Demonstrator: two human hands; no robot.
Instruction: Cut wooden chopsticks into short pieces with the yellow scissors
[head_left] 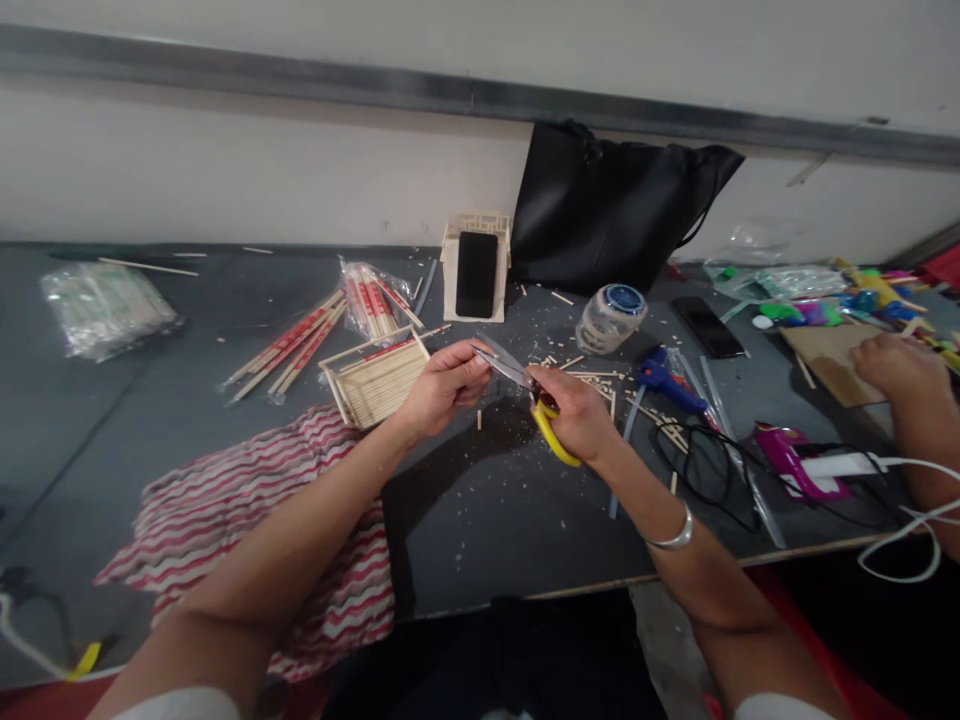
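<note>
Yellow-handled scissors (555, 438) are gripped in my right hand (574, 412), their blades pointing left and slightly apart. My left hand (448, 388) pinches by the blade tips; whatever lies between its fingers is too small to make out. Just left of that hand stands a small frame-like tray (379, 382) built of thin wooden sticks. Small cut stick bits (480, 420) are scattered on the dark table below the hands, with more stick pieces (596, 378) beyond my right hand.
Behind stand a phone (476, 275) on a stick-built stand, a black bag (615, 205) and a plastic jar (611, 318). A blue glue gun (667, 383), cables and another phone (707, 327) lie right, near another person's hand (904, 368). Wrapped chopsticks (289, 345) and striped cloth (277, 520) lie left.
</note>
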